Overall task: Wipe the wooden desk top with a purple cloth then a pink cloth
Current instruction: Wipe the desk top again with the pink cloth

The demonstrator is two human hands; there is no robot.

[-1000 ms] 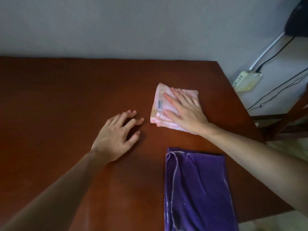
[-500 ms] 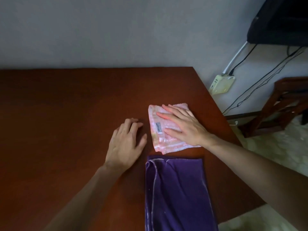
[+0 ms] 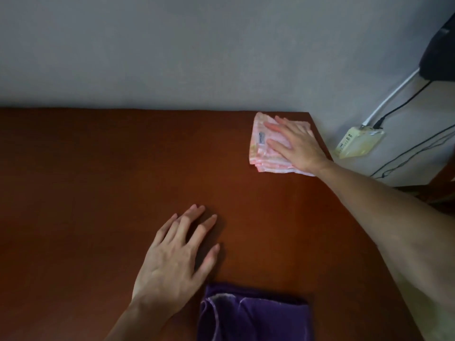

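A folded pink cloth (image 3: 262, 148) lies at the far right corner of the dark red-brown wooden desk (image 3: 98, 180). My right hand (image 3: 299, 146) presses flat on the pink cloth, fingers spread toward the wall. My left hand (image 3: 176, 262) rests palm down on the bare desk near the middle, fingers apart, holding nothing. A folded purple cloth (image 3: 253, 318) lies at the near edge, just right of my left wrist, cut off by the bottom of the view.
A grey wall runs along the desk's far edge. Past the right edge hangs a pale power strip (image 3: 359, 141) with a white cable and black cables (image 3: 403, 104). A dark object (image 3: 440, 55) sits at the upper right.
My right hand has slid the pink cloth away from me into the far right corner. The left hand stays flat on the desk, and the view has shifted.
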